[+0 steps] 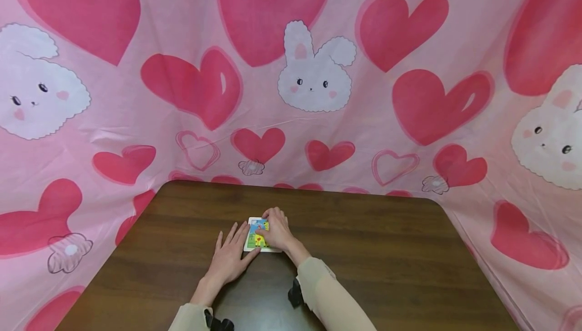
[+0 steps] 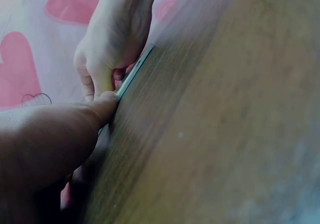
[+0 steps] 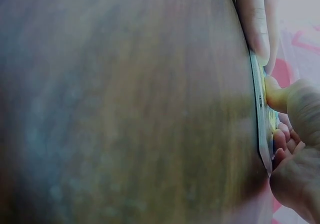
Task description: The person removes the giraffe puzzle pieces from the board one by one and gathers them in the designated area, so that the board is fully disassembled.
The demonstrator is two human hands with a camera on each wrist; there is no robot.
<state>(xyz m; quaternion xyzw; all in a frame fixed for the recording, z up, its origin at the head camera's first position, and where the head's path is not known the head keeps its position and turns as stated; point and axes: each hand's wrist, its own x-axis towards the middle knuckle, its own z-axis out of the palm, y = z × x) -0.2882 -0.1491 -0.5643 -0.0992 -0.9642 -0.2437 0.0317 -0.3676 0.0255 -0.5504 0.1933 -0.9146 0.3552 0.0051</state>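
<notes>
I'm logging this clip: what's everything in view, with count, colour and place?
Picture board: one, white-edged with yellow, green and blue, on the table between the hands
Table: one, brown, below the hands
Backdrop: pink, behind the table, printed with hearts and three white rabbit faces
Wrist devices: two, black, at the wrists
Sleeves: two, beige, on the forearms
Left hand: one, at the board's left side
Right hand: one, over its right side

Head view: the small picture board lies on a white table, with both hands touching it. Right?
No: the table is brown, not white, as the head view shows. The picture board does lie there, left hand and right hand touching it.
</notes>
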